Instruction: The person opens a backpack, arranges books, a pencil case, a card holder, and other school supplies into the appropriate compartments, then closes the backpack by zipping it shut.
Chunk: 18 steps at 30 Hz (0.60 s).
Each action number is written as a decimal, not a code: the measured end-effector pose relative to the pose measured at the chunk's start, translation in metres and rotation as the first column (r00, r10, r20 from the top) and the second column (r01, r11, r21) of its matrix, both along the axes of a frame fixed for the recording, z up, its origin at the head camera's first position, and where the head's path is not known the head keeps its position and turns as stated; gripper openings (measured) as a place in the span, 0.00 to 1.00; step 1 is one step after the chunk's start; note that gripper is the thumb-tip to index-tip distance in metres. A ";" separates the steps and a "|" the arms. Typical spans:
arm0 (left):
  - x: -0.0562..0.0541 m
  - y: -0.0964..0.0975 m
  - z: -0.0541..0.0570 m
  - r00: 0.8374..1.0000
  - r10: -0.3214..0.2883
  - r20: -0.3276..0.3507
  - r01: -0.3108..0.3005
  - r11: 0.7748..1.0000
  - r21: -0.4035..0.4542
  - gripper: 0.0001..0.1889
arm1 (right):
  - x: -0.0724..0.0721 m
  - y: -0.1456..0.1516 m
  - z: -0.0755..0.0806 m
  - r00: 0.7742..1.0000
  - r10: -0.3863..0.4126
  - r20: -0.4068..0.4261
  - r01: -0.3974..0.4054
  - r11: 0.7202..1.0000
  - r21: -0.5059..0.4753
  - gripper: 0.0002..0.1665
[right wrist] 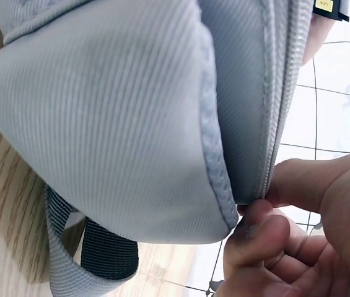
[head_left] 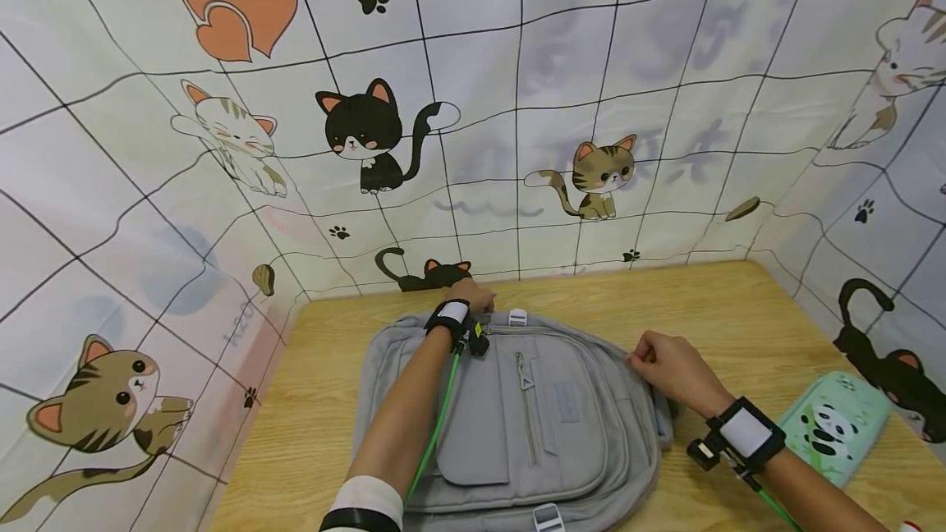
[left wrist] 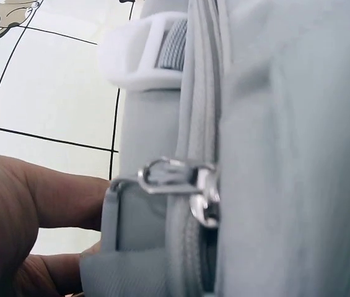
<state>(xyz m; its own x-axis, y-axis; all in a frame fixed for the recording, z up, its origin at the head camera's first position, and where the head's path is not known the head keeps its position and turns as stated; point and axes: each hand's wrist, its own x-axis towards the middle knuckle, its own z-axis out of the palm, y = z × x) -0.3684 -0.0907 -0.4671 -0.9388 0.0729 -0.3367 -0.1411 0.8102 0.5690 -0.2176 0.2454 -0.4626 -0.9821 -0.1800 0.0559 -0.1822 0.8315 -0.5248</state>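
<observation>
Two hands (head_left: 470,295) (head_left: 674,364) hold the backpack (head_left: 569,409), left fingers (left wrist: 69,195) partly hidden.

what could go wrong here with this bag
The metal zipper slider sits close beside the soft fabric of the grey backpack, so it might snag if pulled. The right hand pinches the bag's edge beside the zipper with its fingertips, so that hold may slip. The right forearm overlaps the green panda case in the head view and could nudge it.
</observation>
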 end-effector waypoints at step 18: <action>0.015 -0.009 0.013 0.988 -0.129 -0.087 0.123 0.990 -0.074 0.25 | -0.004 -0.008 0.008 0.999 0.044 -0.001 -0.044 0.996 0.075 0.10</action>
<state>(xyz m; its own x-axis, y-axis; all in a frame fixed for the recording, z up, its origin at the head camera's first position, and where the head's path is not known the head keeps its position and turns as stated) -0.3529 -0.0992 -0.4544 -0.9506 0.1723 -0.2581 0.0144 0.8553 0.5179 -0.2220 0.2374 -0.4547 -0.9730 -0.2267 0.0428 -0.2205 0.8597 -0.4608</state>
